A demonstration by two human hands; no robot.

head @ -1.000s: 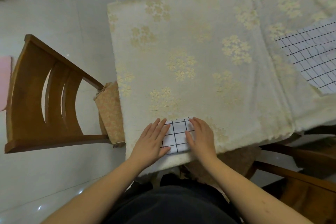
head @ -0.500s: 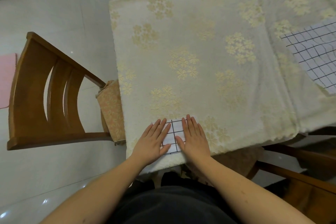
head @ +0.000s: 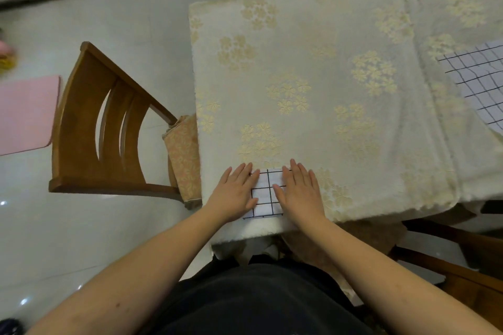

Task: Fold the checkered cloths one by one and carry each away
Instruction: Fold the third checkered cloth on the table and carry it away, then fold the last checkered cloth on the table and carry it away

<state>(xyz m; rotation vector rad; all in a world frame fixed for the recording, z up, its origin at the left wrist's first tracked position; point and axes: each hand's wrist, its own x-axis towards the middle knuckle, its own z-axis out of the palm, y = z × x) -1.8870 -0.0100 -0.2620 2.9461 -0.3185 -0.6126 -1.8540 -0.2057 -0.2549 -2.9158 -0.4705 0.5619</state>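
At the table's near edge: folded checkered cloth lies flat on the floral tablecloth | my left hand flat, fingers straight, pressing its left side | my right hand flat, fingers straight, pressing its right side | second checkered cloth spread at far right, well apart | wooden chair left of table.

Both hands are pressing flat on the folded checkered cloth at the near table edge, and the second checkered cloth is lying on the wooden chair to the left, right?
Not quite. The head view shows the second checkered cloth lying on the table at the far right, not on the wooden chair. The rest holds: left hand and right hand press flat on the folded checkered cloth at the near edge.
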